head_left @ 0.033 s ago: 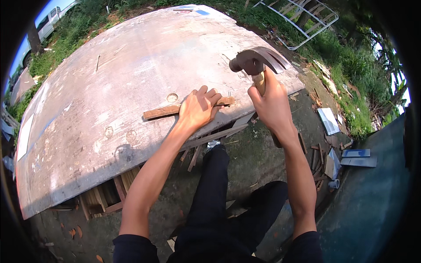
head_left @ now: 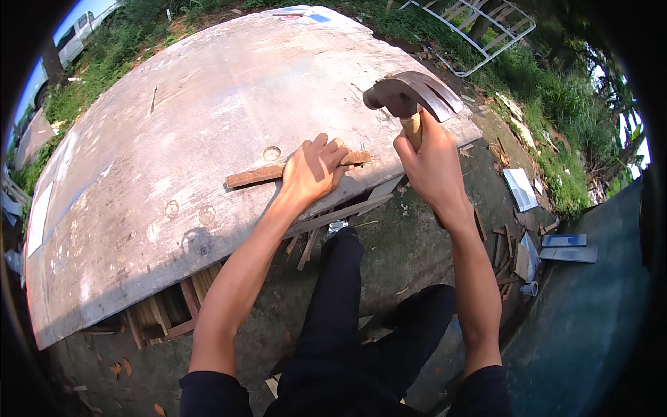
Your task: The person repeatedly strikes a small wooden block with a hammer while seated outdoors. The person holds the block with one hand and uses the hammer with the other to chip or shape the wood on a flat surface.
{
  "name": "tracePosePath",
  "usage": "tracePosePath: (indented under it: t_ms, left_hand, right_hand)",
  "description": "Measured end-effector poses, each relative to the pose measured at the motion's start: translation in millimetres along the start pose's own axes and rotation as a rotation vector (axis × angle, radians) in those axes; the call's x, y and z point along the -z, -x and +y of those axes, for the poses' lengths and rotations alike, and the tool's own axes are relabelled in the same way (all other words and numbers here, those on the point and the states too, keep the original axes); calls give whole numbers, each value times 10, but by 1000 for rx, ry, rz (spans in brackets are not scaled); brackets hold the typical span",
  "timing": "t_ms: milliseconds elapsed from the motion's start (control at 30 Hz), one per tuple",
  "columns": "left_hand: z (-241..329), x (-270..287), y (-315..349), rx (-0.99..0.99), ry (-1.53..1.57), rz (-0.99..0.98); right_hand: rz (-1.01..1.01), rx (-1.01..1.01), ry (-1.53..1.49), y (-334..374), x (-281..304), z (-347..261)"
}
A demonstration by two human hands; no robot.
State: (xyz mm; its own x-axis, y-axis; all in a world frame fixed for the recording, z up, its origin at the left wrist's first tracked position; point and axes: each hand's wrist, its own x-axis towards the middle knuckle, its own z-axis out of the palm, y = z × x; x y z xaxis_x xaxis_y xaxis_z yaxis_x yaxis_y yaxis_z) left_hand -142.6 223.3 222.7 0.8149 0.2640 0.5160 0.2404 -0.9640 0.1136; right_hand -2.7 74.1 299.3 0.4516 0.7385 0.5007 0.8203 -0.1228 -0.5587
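Note:
My left hand (head_left: 310,169) presses down on a narrow wooden strip (head_left: 256,176), its fingers curled over it near the right end. The strip lies flat close to the near edge of a large, worn wooden tabletop (head_left: 208,125). A thin nail (head_left: 363,146) seems to stand by the strip's right end; whether it is in the wood I cannot tell. To the right, my right hand (head_left: 432,158) is closed round the handle of a claw hammer (head_left: 401,96). The hammer is raised, its striking face toward the left and its claw toward the right. Most of the handle is hidden by my hand.
Slatted wooden pieces (head_left: 167,311) show beneath the tabletop's near edge. Scrap wood (head_left: 506,257) and pale boards (head_left: 568,254) lie on the ground at right. A white metal frame (head_left: 479,42) stands far right among plants. A loose sliver (head_left: 153,99) lies on the tabletop.

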Motion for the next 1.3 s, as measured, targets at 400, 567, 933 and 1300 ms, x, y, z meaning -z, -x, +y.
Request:
tracePosePath:
  t_ms: [400, 567, 933, 1300]
  left_hand:
    - [-42, -31, -66, 23, -47, -70]
    - [-38, -8, -88, 41, -6, -38]
    - [-43, -36, -81, 63, -36, -50]
    - [-3, -82, 70, 142, 185, 72]
  right_hand:
    - [9, -134, -92, -2, 42, -58]
    - [-152, -131, 117, 11, -19, -97]
    - [-258, -106, 173, 21, -15, -89]
    - [-222, -307, 242, 146, 34, 336]
